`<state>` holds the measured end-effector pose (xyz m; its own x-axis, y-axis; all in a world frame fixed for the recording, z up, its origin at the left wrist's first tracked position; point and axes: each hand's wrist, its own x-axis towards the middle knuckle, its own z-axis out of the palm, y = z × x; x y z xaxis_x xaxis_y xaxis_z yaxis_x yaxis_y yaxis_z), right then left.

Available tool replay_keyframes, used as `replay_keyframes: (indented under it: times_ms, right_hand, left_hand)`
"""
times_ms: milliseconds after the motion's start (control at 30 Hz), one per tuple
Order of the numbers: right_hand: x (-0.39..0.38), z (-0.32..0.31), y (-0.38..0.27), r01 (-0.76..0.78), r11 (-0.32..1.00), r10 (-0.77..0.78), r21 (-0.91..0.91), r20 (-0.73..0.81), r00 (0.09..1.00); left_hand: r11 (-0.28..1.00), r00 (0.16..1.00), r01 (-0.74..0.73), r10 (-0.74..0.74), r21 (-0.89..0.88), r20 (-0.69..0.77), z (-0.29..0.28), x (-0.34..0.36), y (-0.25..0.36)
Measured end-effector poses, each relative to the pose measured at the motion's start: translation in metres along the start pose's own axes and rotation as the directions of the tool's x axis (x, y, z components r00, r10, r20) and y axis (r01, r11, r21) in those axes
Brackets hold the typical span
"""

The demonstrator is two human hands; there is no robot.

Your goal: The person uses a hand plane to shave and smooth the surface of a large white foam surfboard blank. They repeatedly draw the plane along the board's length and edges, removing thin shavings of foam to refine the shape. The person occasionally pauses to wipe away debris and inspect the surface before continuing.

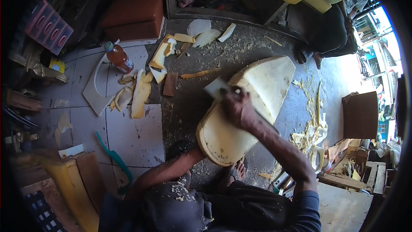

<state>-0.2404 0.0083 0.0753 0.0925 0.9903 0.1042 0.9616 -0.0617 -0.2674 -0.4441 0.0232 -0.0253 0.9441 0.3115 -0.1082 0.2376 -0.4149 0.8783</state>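
Observation:
A pale yellow foam piece [264, 81], rounded at the near end and tapered at the far end, lies slanted before me. My right hand [236, 105] is closed on a tool with a flat metal blade [214, 87], slightly blurred, over the foam's upper left edge. My left forearm [171, 169] reaches to the foam's lower left edge, where the foam hides that hand and its fingers. Foam shavings speckle the dark cloth on my lap, and my bare toes show below the foam.
Foam offcuts [139, 103] and a bottle [118, 58] lie or stand at left, near a brown cushioned seat [131, 13]. Another person's dark-clothed legs [326, 34] are at top right. A brown box-like block [359, 114] and wood scraps [373, 176] are at right, yellow foam [73, 189] lower left.

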Motion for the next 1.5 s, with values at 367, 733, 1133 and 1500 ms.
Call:
replay_keyframes:
  times_ms: [367,733,1133,1500]
  right_hand:
    - [-0.033,0.019,-0.045,0.137,0.988,-0.132,0.067,-0.083,0.988]
    - [-0.022,0.014,-0.046,0.206,0.975,-0.194,0.087,-0.125,0.973]
    - [0.003,-0.019,0.055,-0.213,0.977,0.214,-0.024,0.043,0.976]
    - [-0.006,-0.023,0.002,-0.11,0.993,0.115,0.048,-0.116,0.987]
  left_hand:
    - [0.998,1.0,-0.023,0.023,0.052,0.003,-0.002,0.004,-0.005]
    - [0.995,1.0,-0.025,0.026,0.094,-0.004,-0.012,0.002,-0.008]
    - [0.993,0.997,-0.069,0.066,0.093,0.031,0.007,0.014,0.004]
    - [0.986,0.998,-0.058,0.055,0.159,0.025,-0.002,0.004,-0.003]
